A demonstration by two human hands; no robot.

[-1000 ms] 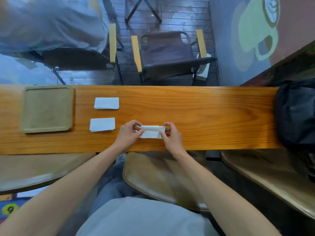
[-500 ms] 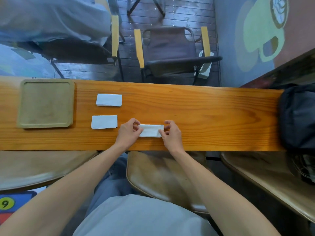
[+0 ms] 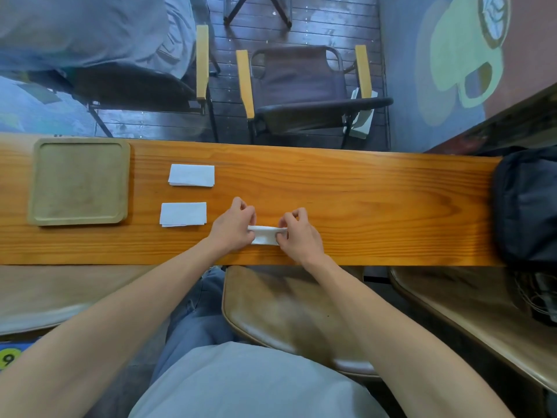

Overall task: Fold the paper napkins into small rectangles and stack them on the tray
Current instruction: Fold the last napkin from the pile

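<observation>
A white paper napkin (image 3: 265, 235) lies near the front edge of the wooden counter (image 3: 361, 206), folded into a narrow strip. My left hand (image 3: 233, 226) pinches its left end and my right hand (image 3: 298, 233) pinches its right end, with the far edge lifted over toward me. Two folded napkins lie to the left: one (image 3: 183, 214) close by, another (image 3: 191, 175) farther back. A square olive tray (image 3: 79, 181) sits at the far left with nothing on it.
A dark backpack (image 3: 530, 206) rests on the counter's right end. Wooden stools (image 3: 289, 315) stand under the near edge. Beyond the counter are folding chairs (image 3: 301, 86), and a seated person in grey (image 3: 90, 28) at the back left.
Both hands have drawn the napkin's far edge toward me, so the napkin looks narrower than before. The two folded napkins and the tray have stayed where they were.
</observation>
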